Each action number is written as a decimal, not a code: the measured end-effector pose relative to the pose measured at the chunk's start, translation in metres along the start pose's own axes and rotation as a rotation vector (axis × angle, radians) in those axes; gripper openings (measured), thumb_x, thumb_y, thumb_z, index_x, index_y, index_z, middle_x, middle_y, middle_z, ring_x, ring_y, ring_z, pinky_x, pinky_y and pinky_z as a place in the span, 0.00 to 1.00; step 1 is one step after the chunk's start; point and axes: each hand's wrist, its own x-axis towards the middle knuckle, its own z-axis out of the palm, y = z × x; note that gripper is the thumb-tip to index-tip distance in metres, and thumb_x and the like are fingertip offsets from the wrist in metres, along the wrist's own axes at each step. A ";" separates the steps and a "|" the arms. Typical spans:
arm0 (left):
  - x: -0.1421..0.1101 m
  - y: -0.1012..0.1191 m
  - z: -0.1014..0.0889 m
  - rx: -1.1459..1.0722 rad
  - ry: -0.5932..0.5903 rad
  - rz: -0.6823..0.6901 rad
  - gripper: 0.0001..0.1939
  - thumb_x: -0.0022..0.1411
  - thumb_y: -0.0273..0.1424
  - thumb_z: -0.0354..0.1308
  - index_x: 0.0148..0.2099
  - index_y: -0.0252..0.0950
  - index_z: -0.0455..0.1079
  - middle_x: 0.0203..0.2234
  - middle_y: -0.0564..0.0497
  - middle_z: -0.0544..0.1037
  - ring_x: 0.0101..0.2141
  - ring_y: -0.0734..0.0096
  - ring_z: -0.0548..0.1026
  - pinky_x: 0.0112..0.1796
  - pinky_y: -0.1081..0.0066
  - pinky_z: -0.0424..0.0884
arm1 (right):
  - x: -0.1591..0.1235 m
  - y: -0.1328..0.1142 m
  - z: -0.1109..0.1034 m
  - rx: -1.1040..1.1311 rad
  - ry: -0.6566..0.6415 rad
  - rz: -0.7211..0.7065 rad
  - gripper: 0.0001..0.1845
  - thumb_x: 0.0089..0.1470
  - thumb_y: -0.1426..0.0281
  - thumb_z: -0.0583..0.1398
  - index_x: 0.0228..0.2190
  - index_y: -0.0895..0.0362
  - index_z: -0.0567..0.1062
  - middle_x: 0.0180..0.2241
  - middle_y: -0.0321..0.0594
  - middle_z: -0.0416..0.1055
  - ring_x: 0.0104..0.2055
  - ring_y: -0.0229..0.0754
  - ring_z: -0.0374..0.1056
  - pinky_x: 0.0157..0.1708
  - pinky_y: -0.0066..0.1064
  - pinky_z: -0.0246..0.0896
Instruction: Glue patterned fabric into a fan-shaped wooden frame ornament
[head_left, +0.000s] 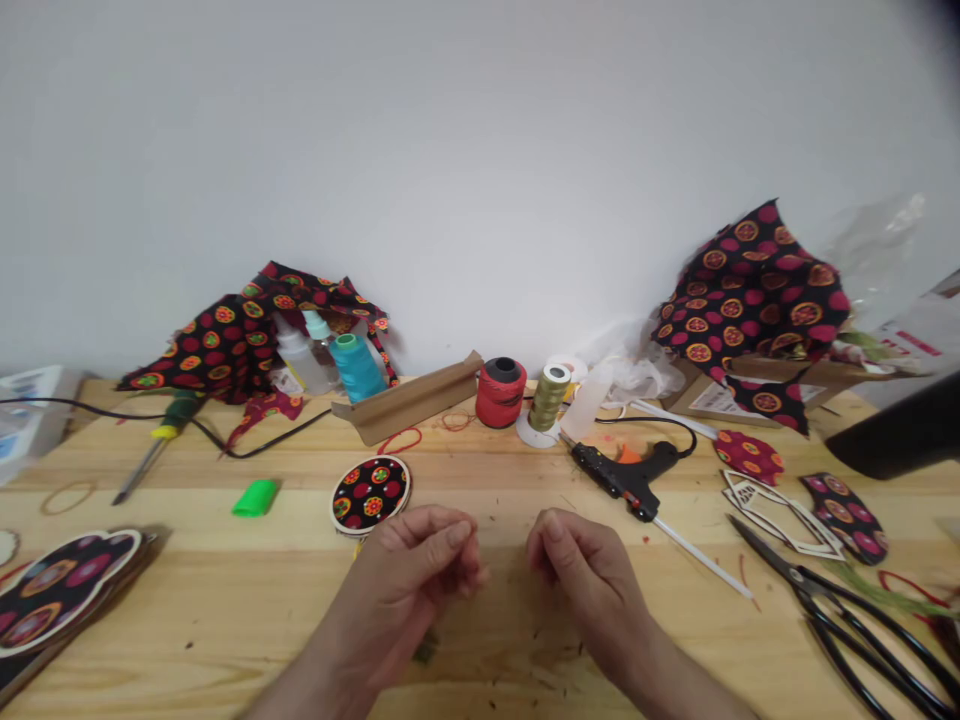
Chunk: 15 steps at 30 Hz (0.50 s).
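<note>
My left hand [416, 575] is closed in a pinch over the middle of the table, thumb against the curled fingers. Whatever it may hold is too small or hidden. Just behind it lies a round ornament [370, 495] covered in patterned fabric, with a pale rim and a red cord loop [401, 440] at its top. A small dark green bit [425, 648] shows below the left hand. To the right, apart from it, my right hand [585, 575] is also closed, thumb pressed on the fingers; I cannot make out anything in it.
Scissors [799, 580] and a glue gun [626, 475] lie at right. Red [500, 393] and olive [551, 400] thread spools stand behind, beside a cardboard piece [412, 400]. At left are a screwdriver [157, 445], a green object [256, 498] and a larger fabric-covered piece [67, 590].
</note>
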 end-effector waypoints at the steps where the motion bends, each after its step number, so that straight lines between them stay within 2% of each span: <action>1: -0.001 -0.001 -0.001 0.009 -0.001 0.003 0.13 0.42 0.34 0.73 0.21 0.34 0.73 0.13 0.56 0.73 0.16 0.80 0.69 0.19 0.80 0.61 | 0.000 0.000 0.000 -0.002 -0.003 -0.005 0.27 0.61 0.53 0.49 0.18 0.57 0.67 0.17 0.32 0.57 0.22 0.35 0.55 0.23 0.28 0.49; 3: -0.002 -0.004 -0.002 0.027 0.002 0.013 0.19 0.45 0.37 0.72 0.17 0.34 0.67 0.08 0.60 0.64 0.11 0.84 0.60 0.16 0.80 0.53 | -0.001 -0.001 -0.001 -0.015 -0.009 -0.021 0.27 0.62 0.54 0.49 0.18 0.56 0.67 0.17 0.32 0.56 0.22 0.36 0.55 0.24 0.28 0.50; 5: -0.003 -0.008 -0.002 0.071 -0.021 0.001 0.25 0.52 0.41 0.67 0.14 0.35 0.62 0.05 0.61 0.56 0.09 0.84 0.55 0.14 0.78 0.48 | -0.004 -0.002 -0.001 -0.041 0.007 -0.064 0.23 0.62 0.57 0.49 0.22 0.56 0.69 0.19 0.34 0.60 0.24 0.37 0.58 0.26 0.28 0.53; 7: -0.004 -0.012 0.000 0.117 -0.078 -0.017 0.28 0.56 0.44 0.61 0.12 0.36 0.62 0.04 0.58 0.59 0.09 0.81 0.58 0.16 0.76 0.52 | -0.010 -0.006 -0.001 -0.094 0.042 -0.166 0.13 0.61 0.61 0.54 0.34 0.56 0.73 0.29 0.40 0.69 0.33 0.41 0.64 0.34 0.31 0.60; 8: -0.005 -0.014 0.003 0.132 -0.117 -0.034 0.27 0.57 0.45 0.60 0.12 0.36 0.65 0.06 0.55 0.64 0.12 0.78 0.63 0.18 0.75 0.57 | -0.012 -0.007 0.000 -0.144 0.048 -0.237 0.13 0.59 0.63 0.57 0.43 0.56 0.72 0.38 0.44 0.71 0.40 0.45 0.66 0.41 0.33 0.61; 10: -0.006 -0.017 0.008 0.123 -0.186 -0.059 0.20 0.56 0.42 0.62 0.19 0.35 0.73 0.15 0.49 0.75 0.21 0.70 0.72 0.28 0.72 0.66 | -0.017 -0.010 0.002 -0.291 0.011 -0.413 0.29 0.55 0.66 0.62 0.57 0.54 0.62 0.54 0.49 0.65 0.54 0.51 0.61 0.54 0.38 0.54; 11: -0.008 -0.018 0.011 0.087 -0.207 -0.069 0.14 0.55 0.40 0.64 0.25 0.35 0.77 0.20 0.49 0.77 0.26 0.68 0.74 0.32 0.71 0.67 | -0.017 -0.010 0.003 -0.383 -0.026 -0.500 0.35 0.54 0.67 0.63 0.60 0.53 0.57 0.58 0.49 0.61 0.58 0.52 0.57 0.58 0.41 0.48; 13: -0.009 -0.019 0.014 -0.018 -0.261 -0.105 0.11 0.55 0.40 0.64 0.32 0.37 0.78 0.25 0.50 0.77 0.32 0.66 0.73 0.37 0.70 0.67 | -0.016 -0.010 0.007 -0.574 -0.109 -0.630 0.37 0.56 0.67 0.61 0.63 0.52 0.53 0.58 0.48 0.62 0.59 0.54 0.56 0.60 0.44 0.40; 15: -0.011 -0.019 0.013 -0.072 -0.379 -0.173 0.20 0.56 0.49 0.59 0.33 0.37 0.77 0.22 0.53 0.72 0.30 0.69 0.70 0.36 0.72 0.66 | -0.013 -0.008 0.012 -0.750 -0.109 -0.691 0.32 0.60 0.66 0.56 0.62 0.56 0.53 0.52 0.50 0.69 0.53 0.54 0.62 0.57 0.48 0.41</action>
